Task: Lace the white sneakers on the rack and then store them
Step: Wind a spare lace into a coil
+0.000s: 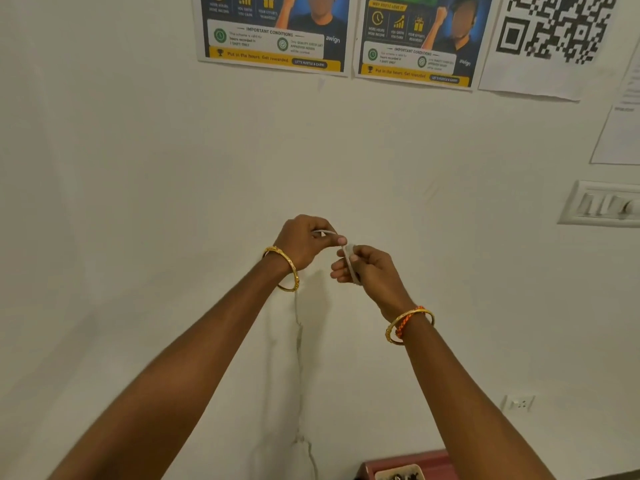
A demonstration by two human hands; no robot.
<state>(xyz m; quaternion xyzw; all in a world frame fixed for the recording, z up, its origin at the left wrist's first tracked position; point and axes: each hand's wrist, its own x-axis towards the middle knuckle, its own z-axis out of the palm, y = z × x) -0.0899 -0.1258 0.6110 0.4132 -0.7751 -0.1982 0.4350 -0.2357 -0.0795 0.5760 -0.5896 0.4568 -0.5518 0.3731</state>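
Posters [273, 32] and a QR code sheet [550, 32] are pinned to the pale wall behind, with a switch panel [602, 204] at the right. A white shoelace [349, 261] is held up before the wall: its upper end is pinched by the left hand [304, 242], while the right hand [367, 268] grips what seems to be a loop wound over its fingers. Its long axis runs vertically, the free length hanging down between the forearms. No sneakers or rack are seen. A tangle could be caused by loose winding, or the lace dropped through a slack pinch.

2 hands [304, 242], 1 lace [350, 263], 2 posters [273, 32].
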